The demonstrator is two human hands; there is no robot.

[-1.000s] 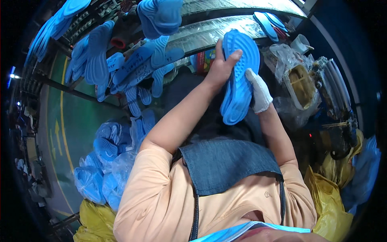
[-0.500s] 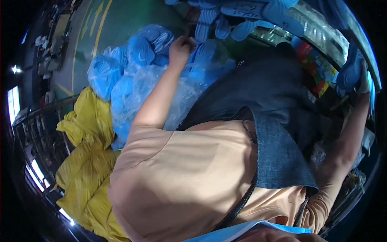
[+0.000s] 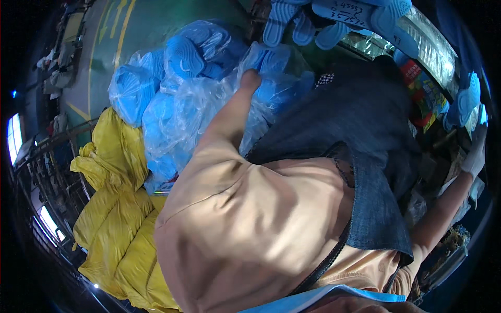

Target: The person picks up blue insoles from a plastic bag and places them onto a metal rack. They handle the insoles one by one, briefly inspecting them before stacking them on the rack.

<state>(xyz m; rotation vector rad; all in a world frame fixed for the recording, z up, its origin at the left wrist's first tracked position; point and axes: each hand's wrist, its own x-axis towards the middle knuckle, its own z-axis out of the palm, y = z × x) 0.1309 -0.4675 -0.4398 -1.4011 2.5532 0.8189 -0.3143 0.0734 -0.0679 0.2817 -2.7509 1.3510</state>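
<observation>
Both my hands have shifted: my left hand has its fingers out of sight where half a second ago they showed, and my gloved right hand sits lower, below the blue insoles it had against it. Those now show near the right end of the shelf, whose edge probably props them. My left is at a clear plastic bag, whose film seems to keep the bagged insoles bundled together. I cannot tell whether either hand's fingers are wide, narrow or gripping something.
</observation>
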